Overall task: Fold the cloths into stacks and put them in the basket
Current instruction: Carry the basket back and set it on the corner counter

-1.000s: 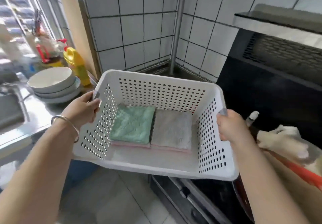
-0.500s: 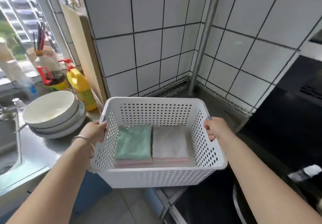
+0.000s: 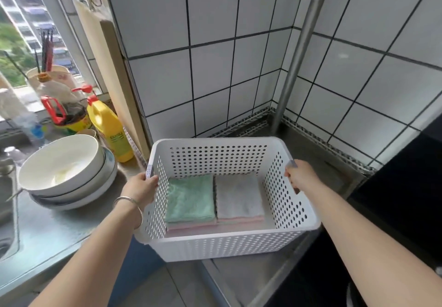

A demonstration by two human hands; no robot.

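Left hand [image 3: 143,187] grips the left rim of the basket [image 3: 222,244], fingers curled over the edge with a bangle on the wrist; the right hand [image 3: 300,175] grips the right rim the same way, thumb on top. Between them the basket sits at lower centre of the frame, its far end over the steel table [image 3: 308,149] in the tiled corner and its near end jutting past the table edge, so whether it rests there or is carried I cannot tell. Inside, two folded stacks lie side by side and touching: the green stack [image 3: 190,201] on the left and the white stack [image 3: 239,199] on the right, each with pink layers showing beneath. By my reading the basket is light, thin perforated plastic that may flex a little, so a hold at the middle of both side rims, as now, should keep it level. The cloths look soft and limp, with little to stop them sliding on the smooth floor of the basket, so tilting could slump the stacks toward one wall. Bowls [image 3: 64,170] sit stacked at the left, with a yellow bottle [image 3: 110,132] behind them, close to the left elbow's path.
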